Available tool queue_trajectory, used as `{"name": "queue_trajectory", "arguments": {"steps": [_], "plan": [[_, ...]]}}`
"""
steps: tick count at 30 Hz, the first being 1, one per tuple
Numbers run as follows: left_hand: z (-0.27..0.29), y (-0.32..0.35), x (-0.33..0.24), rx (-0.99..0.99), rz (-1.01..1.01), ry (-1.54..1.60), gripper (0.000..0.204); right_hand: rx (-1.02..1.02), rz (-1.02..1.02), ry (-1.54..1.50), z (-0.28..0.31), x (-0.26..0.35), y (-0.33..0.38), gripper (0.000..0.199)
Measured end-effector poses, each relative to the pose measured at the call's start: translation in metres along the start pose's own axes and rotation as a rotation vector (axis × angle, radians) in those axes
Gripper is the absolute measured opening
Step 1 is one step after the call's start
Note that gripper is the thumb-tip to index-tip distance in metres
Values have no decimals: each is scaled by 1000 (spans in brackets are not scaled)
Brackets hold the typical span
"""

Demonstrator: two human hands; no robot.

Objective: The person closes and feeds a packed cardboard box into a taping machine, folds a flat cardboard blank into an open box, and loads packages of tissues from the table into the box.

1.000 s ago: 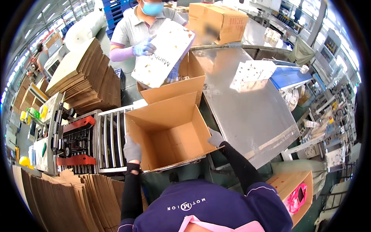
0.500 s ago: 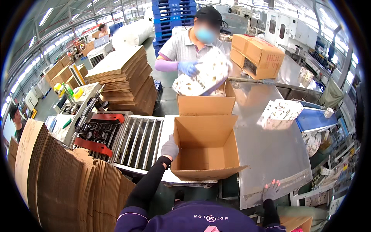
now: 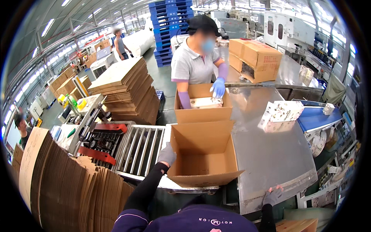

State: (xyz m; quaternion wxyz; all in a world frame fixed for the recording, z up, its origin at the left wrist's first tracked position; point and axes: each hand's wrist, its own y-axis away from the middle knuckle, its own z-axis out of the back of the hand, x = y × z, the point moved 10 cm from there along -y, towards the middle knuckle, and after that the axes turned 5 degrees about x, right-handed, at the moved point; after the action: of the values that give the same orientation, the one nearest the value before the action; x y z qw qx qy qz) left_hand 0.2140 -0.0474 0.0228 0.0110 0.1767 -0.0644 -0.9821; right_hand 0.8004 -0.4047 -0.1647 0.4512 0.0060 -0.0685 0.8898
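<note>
An open cardboard box (image 3: 201, 154) stands in front of me with bare inner walls and floor. My left hand (image 3: 167, 155), in a grey glove, is closed on the box's left edge. At the near edge of the steel table (image 3: 266, 162), my right hand (image 3: 273, 195) lies with its fingers apart, holding nothing; its glove leaves the fingertips bare. Just beyond my box, a co-worker in blue gloves reaches into a second cardboard box (image 3: 203, 115). White printed packs (image 3: 203, 102) show inside that one.
A roller conveyor (image 3: 141, 149) runs to my left, beside stacked flat cardboard (image 3: 58, 178). More flattened cartons (image 3: 125, 85) are piled farther back. White printed packs (image 3: 284, 111) stand on the steel table near a blue belt (image 3: 317, 118). A torn-open carton (image 3: 257, 58) sits at the back right.
The co-worker's printed packs have gone from above the far box down into it. My hands keep their places on the box and the table. A person at the back left now stands upright.
</note>
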Motion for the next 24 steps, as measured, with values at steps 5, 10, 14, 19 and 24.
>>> {"name": "queue_trajectory", "arguments": {"steps": [5, 10, 14, 19, 24], "plan": [[11, 11, 2, 60, -39, 102, 71, 66, -782, 184, 1, -63, 19, 61], [134, 50, -61, -533, -497, 111, 87, 736, -72, 832, -50, -21, 3, 59], [235, 131, -189, -354, -1166, 789, 77, 577, -417, 525, -79, -107, 12, 57], [293, 239, -188, -180, -1613, 1568, 72, 92, -955, -497, -6, -50, 35, 45], [286, 245, -217, -20, -2151, 1340, 36, 16, -960, -466, 6, -80, 46, 49]]}}
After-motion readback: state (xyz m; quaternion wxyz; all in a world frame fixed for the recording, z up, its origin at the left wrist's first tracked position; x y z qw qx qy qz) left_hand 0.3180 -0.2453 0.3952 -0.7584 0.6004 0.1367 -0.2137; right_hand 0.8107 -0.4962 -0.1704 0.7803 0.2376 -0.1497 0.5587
